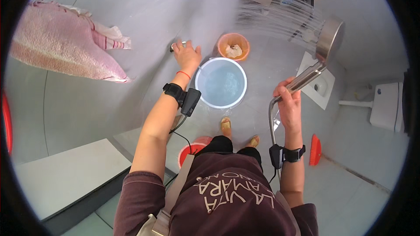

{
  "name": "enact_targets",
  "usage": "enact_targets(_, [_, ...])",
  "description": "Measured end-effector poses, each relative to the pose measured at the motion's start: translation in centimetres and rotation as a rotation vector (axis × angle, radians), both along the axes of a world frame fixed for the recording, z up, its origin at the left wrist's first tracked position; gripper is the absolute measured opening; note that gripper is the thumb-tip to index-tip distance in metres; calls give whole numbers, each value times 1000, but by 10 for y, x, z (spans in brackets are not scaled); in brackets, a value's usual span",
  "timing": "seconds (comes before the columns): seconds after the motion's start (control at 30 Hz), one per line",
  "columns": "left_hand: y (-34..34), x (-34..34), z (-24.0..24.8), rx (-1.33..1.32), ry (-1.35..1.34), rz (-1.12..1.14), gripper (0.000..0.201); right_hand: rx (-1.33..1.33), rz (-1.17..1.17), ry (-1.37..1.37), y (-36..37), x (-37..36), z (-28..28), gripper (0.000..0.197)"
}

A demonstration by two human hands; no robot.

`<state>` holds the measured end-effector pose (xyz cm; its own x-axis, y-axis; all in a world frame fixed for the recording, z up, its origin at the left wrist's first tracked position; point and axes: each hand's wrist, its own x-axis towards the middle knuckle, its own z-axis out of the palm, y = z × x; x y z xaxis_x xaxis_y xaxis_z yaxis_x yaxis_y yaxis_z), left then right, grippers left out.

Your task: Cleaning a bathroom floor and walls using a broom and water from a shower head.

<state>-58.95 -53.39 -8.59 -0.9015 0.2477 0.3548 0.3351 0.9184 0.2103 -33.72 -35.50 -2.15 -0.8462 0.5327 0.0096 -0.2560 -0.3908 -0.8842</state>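
Note:
My right hand (289, 105) is wrapped round the handle of a metal shower head (330, 39), raised at the right. A bent metal hose (271, 122) runs down from the handle along my forearm. Streaks of water (275, 15) spray leftward from the head, across the front of a cabinet. My left hand (188, 57) reaches to the grey wall, its fingers curled over a small metal tap handle (176, 46), which they partly cover. Just right of that hand stands a round white bucket (197, 88) of bluish water.
An orange bin (219, 46) holding something whitish touches the bucket's far side. A pink towel (65, 43) hangs at the left. To the right are a squat toilet (326, 91), a white cistern (387, 107) and a red brush (315, 150). A red bucket (183, 154) stands near my legs.

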Motion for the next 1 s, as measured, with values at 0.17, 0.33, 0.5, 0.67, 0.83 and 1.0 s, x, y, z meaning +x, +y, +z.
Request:
enact_targets(0.17, [1, -5, 0, -37, 56, 23, 37, -77, 53, 47, 9, 0, 8, 23])
enact_targets(0.33, [2, -6, 13, -138, 20, 14, 32, -132, 121, 44, 1, -5, 5, 24])
enact_targets(0.5, [-1, -3, 14, -132, 73, -81, 36, -134, 190, -29, -14, -14, -1, 22])
enact_targets(0.67, [-9, 0, 10, -86, 60, -133, 41, -34, 259, -145, -23, -23, -26, 22])
enact_targets(0.83, [-11, 2, 4, -90, 41, -144, 44, 32, 301, -316, -23, -13, -62, 22])
enact_targets(1.0, [-8, 1, 7, -163, -4, -90, 50, 209, 255, -439, -8, 9, -107, 16])
